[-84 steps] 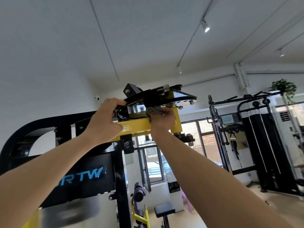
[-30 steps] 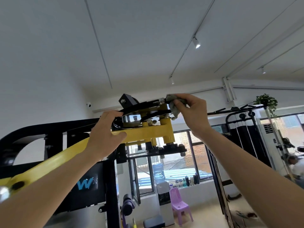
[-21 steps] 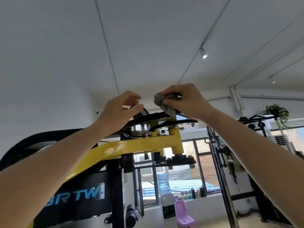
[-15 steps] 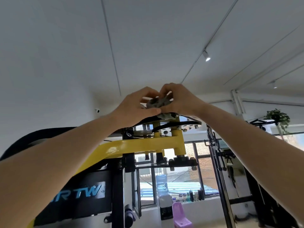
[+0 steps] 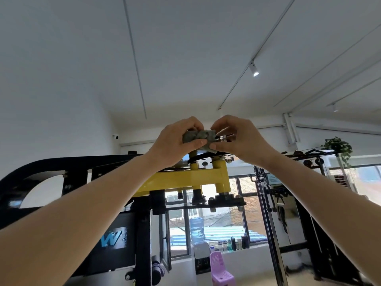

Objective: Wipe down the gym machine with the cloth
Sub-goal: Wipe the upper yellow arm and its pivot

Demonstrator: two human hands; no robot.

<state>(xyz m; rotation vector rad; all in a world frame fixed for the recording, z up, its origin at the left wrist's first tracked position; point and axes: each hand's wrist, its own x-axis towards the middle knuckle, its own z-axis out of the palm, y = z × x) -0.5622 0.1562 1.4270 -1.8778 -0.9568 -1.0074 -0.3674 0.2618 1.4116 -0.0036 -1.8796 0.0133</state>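
Observation:
Both arms reach up above the top of the gym machine. A small crumpled grey cloth (image 5: pixel 199 136) sits between my hands. My left hand (image 5: pixel 175 142) grips its left part with thumb and fingers. My right hand (image 5: pixel 237 137) pinches its right part. Just below them is the machine's yellow arm (image 5: pixel 193 178) with black round plates and bolts (image 5: pixel 208 159) on top. The black frame (image 5: pixel 61 164) curves off to the left.
A black cable machine (image 5: pixel 274 195) stands to the right. By the window (image 5: pixel 206 223) are a water dispenser (image 5: pixel 198 230), several bottles and a purple plastic chair (image 5: pixel 220 269). A potted plant (image 5: pixel 338 147) hangs at the far right. The white ceiling is close overhead.
My left hand left the machine's yellow arm and rose to the cloth. The cloth came off the black plate, and both hands now hold it above the machine.

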